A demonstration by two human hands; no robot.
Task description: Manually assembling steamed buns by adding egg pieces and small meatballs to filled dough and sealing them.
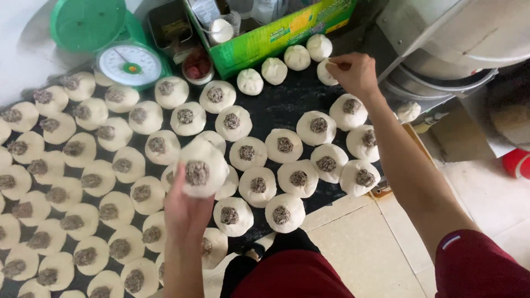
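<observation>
Here, a round flattened disc of white dough topped with a dark lump of minced filling [197,168] is resting on the upturned palm of the left hand [187,207], whose fingers are spreading wide and cupping lightly beneath it, not closing over it. The disc is being held just above the black work surface [279,107], over the near middle of the rows laid out there. Around it, many more flat white dough discs with dark filling [298,177] are lying side by side on that surface, running out to the left edge and to the right. Beyond them, at the far side of the surface, a short row of plain white dough balls [274,70] is sitting, and the right hand [353,72] is reaching to the rightmost of these, its fingers curling and pinching at the ball; how firmly it is gripping, I cannot tell. By my judgement the filled disc is waiting to be closed up, which would call for both hands gathering its edge. Behind the balls are standing a green cardboard box [265,38] and, further left, a green dial kitchen scale [130,65].
</observation>
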